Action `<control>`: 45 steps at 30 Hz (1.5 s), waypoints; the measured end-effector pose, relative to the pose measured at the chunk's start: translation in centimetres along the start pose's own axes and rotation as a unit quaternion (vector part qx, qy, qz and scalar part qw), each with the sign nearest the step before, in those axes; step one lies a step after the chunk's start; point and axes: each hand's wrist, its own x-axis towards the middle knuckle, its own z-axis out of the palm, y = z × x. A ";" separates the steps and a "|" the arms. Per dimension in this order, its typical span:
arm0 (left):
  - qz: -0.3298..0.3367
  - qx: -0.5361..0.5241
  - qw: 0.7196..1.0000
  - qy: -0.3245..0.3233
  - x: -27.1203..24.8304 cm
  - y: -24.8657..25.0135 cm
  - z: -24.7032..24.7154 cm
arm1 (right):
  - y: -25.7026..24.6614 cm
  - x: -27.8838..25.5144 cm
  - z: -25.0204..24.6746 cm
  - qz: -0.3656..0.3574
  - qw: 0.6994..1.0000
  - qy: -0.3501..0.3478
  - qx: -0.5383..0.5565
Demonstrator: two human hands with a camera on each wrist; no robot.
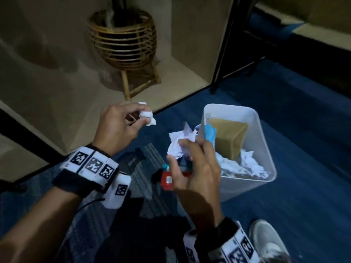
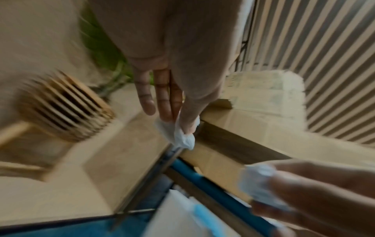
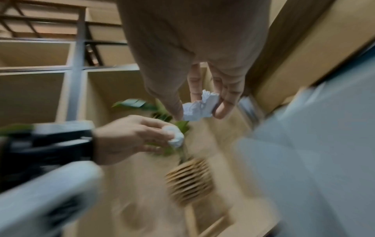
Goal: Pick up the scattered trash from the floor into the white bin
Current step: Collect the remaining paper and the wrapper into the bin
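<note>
1. While both hands hover above the blue carpet [image 1: 303, 149], the left hand [image 1: 115, 128] pinches a small white paper wad [image 1: 148, 116] at its fingertips, thumb against curled fingers
2. The right hand [image 1: 193, 168] grips a larger crumpled paper sheet [image 1: 180, 143] between thumb and fingers; it is creased and jagged, with one peaked corner sticking up and away from the person, just beside the near-left rim of the white bin [image 1: 266, 168]
3. The bin is smooth translucent plastic, rectangular with rounded corners, standing upright on the carpet
4. Inside lie a tilted brown cardboard box [image 1: 229, 139], a blue glove-like scrap [image 1: 209, 133] and more crumpled white paper [image 1: 248, 164]
5. A red packet [image 1: 167, 180] lies on the floor under the right hand
6. A slatted wicker plant stand [image 1: 123, 44] sits in a pale wooden shelf recess
</note>
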 end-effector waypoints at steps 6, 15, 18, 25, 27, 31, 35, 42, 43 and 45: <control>0.113 -0.106 0.987 -0.047 -0.5 9.1 2.3 | 1.2 2.1 -7.2 0.006 0.993 0.086 -0.082; 0.163 -0.064 0.973 -0.149 -2.0 12.2 10.7 | 7.7 1.2 -11.4 0.059 0.978 0.046 -0.195; 0.188 0.037 0.949 -0.252 -2.3 11.8 12.0 | 9.0 0.8 -11.7 0.050 0.980 0.038 -0.189; 0.147 -0.029 0.978 -0.144 -2.7 11.0 10.9 | 9.3 0.4 -13.1 0.027 0.982 0.124 -0.142; 0.097 -0.026 0.989 -0.110 -2.6 10.9 10.1 | 9.7 0.6 -13.3 0.062 0.980 0.129 -0.139; 0.030 0.011 0.989 -0.145 -2.7 10.5 9.9 | 9.5 1.0 -13.2 0.076 0.979 0.115 -0.147; -0.008 -0.014 0.994 -0.113 -3.0 9.1 9.7 | 6.3 1.3 -11.8 -0.058 0.973 0.152 -0.165; -0.106 0.035 0.987 -0.117 -5.5 1.1 11.2 | 3.8 -1.7 -2.5 -0.146 0.984 -0.029 -0.100; -0.129 0.047 0.981 -0.135 -6.2 -0.4 12.0 | 4.1 -2.3 -1.2 -0.152 0.979 -0.046 -0.125; -0.184 0.056 0.963 -0.187 -7.8 -3.1 13.8 | 4.5 -2.9 0.3 -0.162 0.974 -0.041 -0.153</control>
